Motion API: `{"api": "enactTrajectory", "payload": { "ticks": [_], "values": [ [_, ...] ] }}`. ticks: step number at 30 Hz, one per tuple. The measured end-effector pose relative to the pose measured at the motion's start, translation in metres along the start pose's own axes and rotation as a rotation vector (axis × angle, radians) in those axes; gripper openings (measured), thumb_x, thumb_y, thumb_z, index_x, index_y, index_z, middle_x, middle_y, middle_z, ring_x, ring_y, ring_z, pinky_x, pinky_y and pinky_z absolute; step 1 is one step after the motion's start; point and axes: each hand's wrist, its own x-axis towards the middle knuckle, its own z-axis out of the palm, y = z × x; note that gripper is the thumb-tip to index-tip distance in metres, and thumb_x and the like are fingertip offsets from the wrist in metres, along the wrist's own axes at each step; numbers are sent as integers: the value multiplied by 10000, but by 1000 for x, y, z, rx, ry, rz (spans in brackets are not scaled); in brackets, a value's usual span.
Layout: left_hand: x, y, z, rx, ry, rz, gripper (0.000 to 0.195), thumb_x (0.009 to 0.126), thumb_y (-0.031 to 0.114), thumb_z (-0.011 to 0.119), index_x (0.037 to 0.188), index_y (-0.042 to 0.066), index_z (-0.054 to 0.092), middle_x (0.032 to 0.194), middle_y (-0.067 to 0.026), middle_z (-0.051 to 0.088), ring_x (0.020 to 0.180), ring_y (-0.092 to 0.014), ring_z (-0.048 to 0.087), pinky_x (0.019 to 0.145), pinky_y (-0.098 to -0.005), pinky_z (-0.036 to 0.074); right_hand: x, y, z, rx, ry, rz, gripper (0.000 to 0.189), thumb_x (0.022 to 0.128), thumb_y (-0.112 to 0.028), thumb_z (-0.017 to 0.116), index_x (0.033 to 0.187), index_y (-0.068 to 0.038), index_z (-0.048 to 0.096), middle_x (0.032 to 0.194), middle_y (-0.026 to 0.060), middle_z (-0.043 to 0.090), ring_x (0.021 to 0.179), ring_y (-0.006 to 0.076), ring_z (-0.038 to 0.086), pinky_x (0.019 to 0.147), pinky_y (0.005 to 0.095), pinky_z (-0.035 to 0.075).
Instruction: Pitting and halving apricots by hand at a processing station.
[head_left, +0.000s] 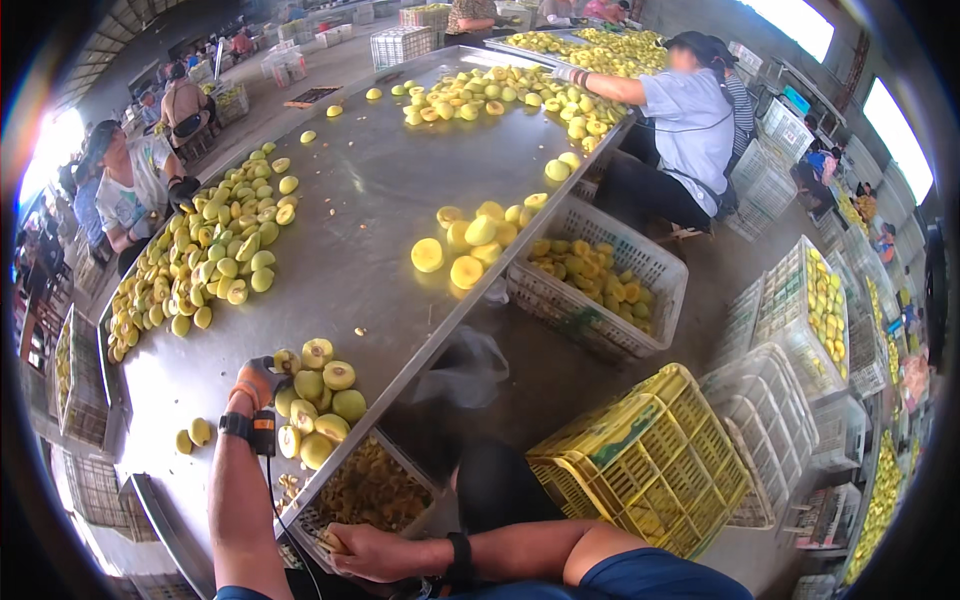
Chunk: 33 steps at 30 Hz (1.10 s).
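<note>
My left hand (259, 381), in an orange and dark glove, reaches over the metal table to a small cluster of halved yellow-green stone fruit (308, 384). Its fingers meet a half at the cluster's left edge; whether they grip it is hidden. Several halves in the cluster show a brown stone or hollow at the cut face. Low in front of me, my bare right hand (384, 551) is curled around a small pale object (328, 540), mostly covered by the fingers. That hand is at the edge of a crate of brown scraps (375, 480) below the table rim.
Large heaps of fruit halves (217, 240) lie along the table's (337, 277) left side and far end. A white crate of halves (600, 277) stands right of the table, with a yellow crate (645, 457) nearer me. Co-workers sit at the left (139, 180) and right (675, 127).
</note>
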Motion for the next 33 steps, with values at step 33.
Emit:
{"api": "enactTrajectory", "payload": {
  "ticks": [33],
  "values": [
    [-128,25,2,-890,264,128,470,932,114,676,1394,101,595,1161,-79,661,996,-185,662,806,-327,586,9,5,-23,-340,407,-423,241,929,-234,618,891,4,628,720,257,641,626,419,633,579,529,477]
  ]
}}
